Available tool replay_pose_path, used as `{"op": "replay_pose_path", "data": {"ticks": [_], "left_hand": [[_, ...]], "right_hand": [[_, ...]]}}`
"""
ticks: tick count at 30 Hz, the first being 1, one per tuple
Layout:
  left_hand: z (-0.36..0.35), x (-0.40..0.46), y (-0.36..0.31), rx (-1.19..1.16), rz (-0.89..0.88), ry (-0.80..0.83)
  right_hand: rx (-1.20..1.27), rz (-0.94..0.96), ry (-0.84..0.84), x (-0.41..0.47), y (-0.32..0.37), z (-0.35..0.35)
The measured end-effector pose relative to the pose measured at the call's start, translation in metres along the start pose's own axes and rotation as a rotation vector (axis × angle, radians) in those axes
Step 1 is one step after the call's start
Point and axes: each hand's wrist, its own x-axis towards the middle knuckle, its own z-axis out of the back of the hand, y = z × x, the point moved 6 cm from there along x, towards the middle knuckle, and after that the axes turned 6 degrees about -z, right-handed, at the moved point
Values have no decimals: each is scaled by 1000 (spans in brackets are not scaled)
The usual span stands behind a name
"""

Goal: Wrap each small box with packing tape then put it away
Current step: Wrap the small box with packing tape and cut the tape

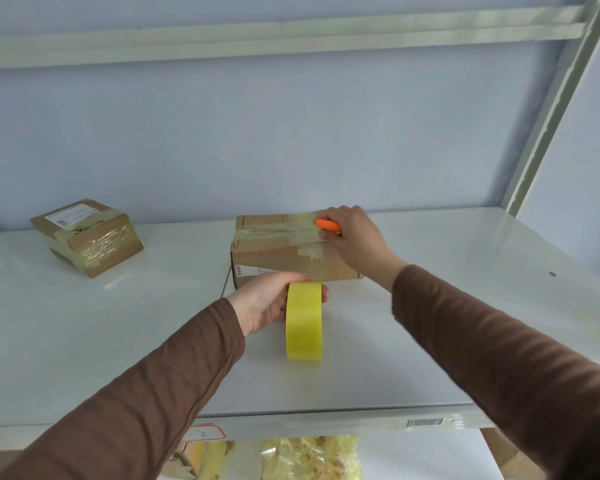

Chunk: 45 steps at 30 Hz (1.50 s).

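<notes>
Hands on tape roll and cutter at box

Left hand (pixel 269 301) gripped the yellow tape roll (pixel 304 321), upright on the white shelf (pixel 447 306) just before the box (pixel 284 249). Right hand (pixel 352 233) held an orange cutter (pixel 327 225) on the box's taped top. 1 wrapped box (pixel 87 235) sat well left.

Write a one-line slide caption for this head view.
Left hand holds the tape roll while the right hand holds an orange cutter on the box.

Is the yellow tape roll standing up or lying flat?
Standing up. The tape roll is on its edge on the shelf, its yellow band facing the camera, with the left hand holding it.
</notes>
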Motion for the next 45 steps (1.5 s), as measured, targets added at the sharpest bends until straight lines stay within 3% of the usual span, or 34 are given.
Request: {"op": "replay_pose_path", "data": {"ticks": [2,6,11,17,22,24,27,30,34,38,42,45], "left_hand": [[1,-3,2,-3,16,33],[9,-9,4,4,-2,29],[10,-12,5,0,-39,28],[12,-15,3,6,-70,18],[15,-21,0,17,-128,19],[16,-23,-4,15,-181,2],[22,-23,-16,24,-292,-61],[30,-19,-38,16,-364,-123],[27,-11,-63,71,-399,-64],[33,7,-85,206,-457,-127],[44,34,-119,442,-552,-171],[54,59,-129,481,-494,-137]], "right_hand": [[22,-35,-71,-2,-13,-11],[-19,125,-239,-16,-18,-20],[-188,279,-249,-22,-20,-27],[-219,91,-396,-16,-9,-32],[-329,213,-352,-23,-10,-37],[-178,201,-326,-22,-11,-29],[239,4,-417,-31,-13,-5],[564,-64,-284,-60,4,0],[646,23,-10,-115,39,-13],[772,-162,-26,-139,49,-9],[649,-275,49,-144,60,-1],[607,-411,138,-150,58,-1]]}}
